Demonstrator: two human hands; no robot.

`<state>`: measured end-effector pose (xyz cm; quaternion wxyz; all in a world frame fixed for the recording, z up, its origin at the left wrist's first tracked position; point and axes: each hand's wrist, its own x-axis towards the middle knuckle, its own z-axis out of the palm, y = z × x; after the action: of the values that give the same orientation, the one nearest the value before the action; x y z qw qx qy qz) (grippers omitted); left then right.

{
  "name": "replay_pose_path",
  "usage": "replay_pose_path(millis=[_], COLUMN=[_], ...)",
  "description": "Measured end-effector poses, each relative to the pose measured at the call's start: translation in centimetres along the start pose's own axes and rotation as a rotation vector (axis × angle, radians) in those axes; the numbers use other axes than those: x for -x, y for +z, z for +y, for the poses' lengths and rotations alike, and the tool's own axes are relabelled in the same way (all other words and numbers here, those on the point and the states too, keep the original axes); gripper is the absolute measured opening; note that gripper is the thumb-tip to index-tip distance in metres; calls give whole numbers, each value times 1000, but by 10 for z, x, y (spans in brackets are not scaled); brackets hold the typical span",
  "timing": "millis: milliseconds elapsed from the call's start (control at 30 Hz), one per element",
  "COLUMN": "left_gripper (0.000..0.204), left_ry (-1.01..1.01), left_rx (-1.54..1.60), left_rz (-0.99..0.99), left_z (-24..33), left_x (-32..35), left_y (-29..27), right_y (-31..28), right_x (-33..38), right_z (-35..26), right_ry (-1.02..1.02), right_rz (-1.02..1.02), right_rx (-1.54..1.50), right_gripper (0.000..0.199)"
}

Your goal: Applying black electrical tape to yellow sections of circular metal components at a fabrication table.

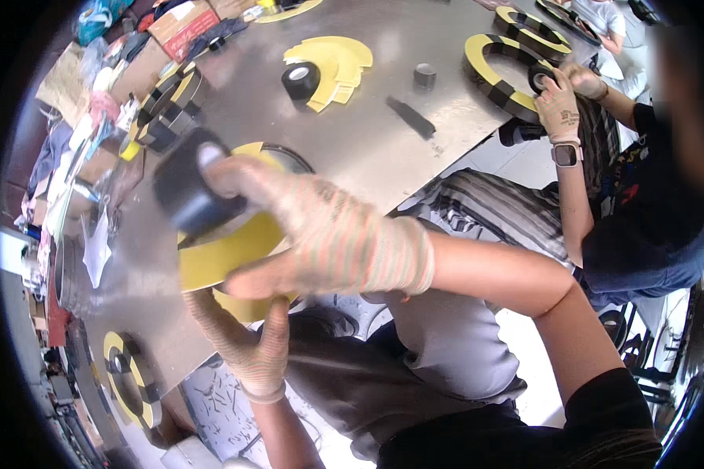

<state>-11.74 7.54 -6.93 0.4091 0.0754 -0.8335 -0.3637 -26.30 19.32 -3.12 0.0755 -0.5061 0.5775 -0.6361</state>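
Observation:
My right hand point(344, 238), in a striped knit glove, is closed on a wide roll of black tape point(186, 187), with a finger at its white core. Its lower digit lies against a yellow ring point(231, 254), just below the roll. A black stretch shows on the ring's far side. From beneath, my left hand point(250, 352), gloved too, grips the ring's near edge, its thumb upright beside the rim. Motion blurs the tape roll and the right fingers. Part of the ring is hidden behind my right hand.
Yellow curved pieces point(340, 66) lie on the metal table point(250, 102) with another black tape roll point(300, 80). Black-and-yellow rings point(133, 375) sit near the left corner. A co-worker's gloved hand point(557, 105) works tape on a striped ring point(481, 66). Boxes point(181, 30) and cloths crowd the far left.

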Motion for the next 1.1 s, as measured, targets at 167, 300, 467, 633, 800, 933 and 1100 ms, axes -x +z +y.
replay_pose_path(millis=[167,300,467,633,800,933,1100], left_gripper=[59,44,61,54,68,79,92], left_ry=[-85,-222,-492,-619,-740,-715,-796], left_rx=[100,436,803,1016,1028,966,885], left_rz=[183,291,-78,-291,-175,-224,-185], left_z=[-8,71,119,114,120,116,111], left_x=[-9,-64,-34,-9,-5,-2,9], left_y=[4,-2,-36,1,2,8,15], right_y=[27,-35,-137,-156,-144,-117,-45], right_x=[-20,-2,45,60,71,124,95], right_z=[-52,-13,62,76,61,33,-80], right_ry=[61,138,609,698,676,-36,353], right_rz=[240,489,539,458,506,448,346], right_rx=[-209,-307,1117,1090,679,-585,-796], right_gripper=[84,74,61,66,66,72,74])
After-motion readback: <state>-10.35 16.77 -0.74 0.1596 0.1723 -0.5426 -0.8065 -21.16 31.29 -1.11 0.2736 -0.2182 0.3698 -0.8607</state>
